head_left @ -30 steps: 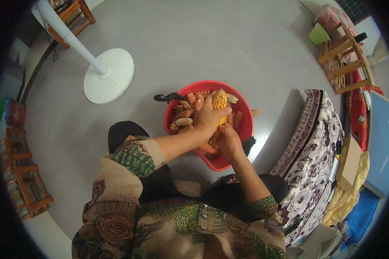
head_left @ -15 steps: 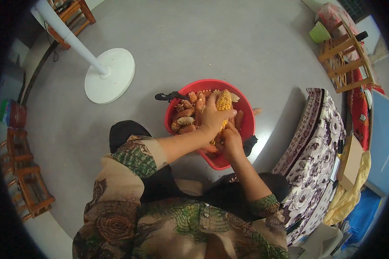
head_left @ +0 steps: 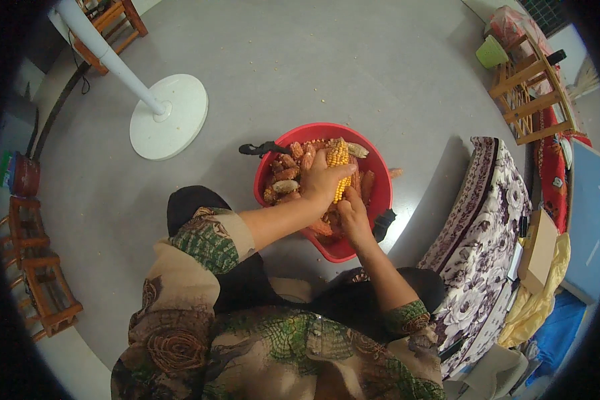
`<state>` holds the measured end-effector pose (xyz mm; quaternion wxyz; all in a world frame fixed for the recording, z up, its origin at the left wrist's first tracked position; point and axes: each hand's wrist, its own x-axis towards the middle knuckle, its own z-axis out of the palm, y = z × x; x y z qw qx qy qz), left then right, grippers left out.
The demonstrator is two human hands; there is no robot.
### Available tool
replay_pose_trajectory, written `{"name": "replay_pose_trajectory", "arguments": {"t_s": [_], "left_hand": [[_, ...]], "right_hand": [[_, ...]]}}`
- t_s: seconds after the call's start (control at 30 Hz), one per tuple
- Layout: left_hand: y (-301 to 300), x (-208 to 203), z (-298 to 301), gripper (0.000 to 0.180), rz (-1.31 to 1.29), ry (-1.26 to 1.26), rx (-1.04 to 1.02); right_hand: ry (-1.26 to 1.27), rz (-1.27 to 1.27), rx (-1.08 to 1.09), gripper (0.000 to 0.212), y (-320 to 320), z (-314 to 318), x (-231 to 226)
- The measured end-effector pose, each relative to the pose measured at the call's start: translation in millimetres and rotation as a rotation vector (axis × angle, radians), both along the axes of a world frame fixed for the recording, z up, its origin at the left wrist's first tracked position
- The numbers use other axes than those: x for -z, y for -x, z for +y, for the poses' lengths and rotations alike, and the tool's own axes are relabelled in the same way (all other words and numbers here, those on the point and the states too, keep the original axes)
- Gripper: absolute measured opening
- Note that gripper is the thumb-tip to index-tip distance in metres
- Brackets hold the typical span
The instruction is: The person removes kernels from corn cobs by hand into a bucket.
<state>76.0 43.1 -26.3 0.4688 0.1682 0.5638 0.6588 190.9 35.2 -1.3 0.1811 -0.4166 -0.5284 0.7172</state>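
A yellow corn cob, still full of kernels, stands tilted over a red basin in front of me. My left hand is wrapped round the cob's middle from the left, its thumb lying across the kernels. Lower down, my right hand is closed at the cob's near end, thumb pressed against it; its other fingers are partly hidden. Under both hands the basin holds several reddish stripped cobs, loose kernels and a pale cob.
Black handles stick out at the basin's sides. A white round stand base with a pole is on the grey floor at far left. Wooden chairs line the left, a wooden rack the far right. Floral fabric drapes at right.
The corn cob has shifted slightly left and tipped more upright. Both hands moved a little with it, keeping their grip.
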Motion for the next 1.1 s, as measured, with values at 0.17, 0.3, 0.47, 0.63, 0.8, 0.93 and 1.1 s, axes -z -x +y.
{"name": "replay_pose_trajectory", "arguments": {"t_s": [0.17,0.3,0.47,0.63,0.8,0.93,1.1], "left_hand": [[-1,-21,1,0.047,-0.172,-0.099,0.011],[4,-12,2,0.050,-0.190,-0.046,-0.028],[-3,-26,-8,0.055,0.153,-0.002,0.022],[-6,-48,-11,0.055,0.257,0.003,0.060],[6,-21,0,0.062,-0.297,-0.055,-0.025],[-2,-27,-6,0.049,0.146,0.020,-0.010],[-7,-16,-9,0.051,0.192,-0.017,0.056]], "right_hand": [[0.243,0.078,0.093,0.019,2,4,-12],[0.353,0.072,0.140,0.019,9,8,-16],[0.257,0.092,0.093,0.025,1,5,5],[0.178,0.012,0.082,0.027,-2,6,0],[0.277,0.033,0.089,0.031,4,10,-8],[0.254,0.060,0.099,0.034,2,9,3],[0.068,0.045,-0.035,0.039,-3,10,2]]}}
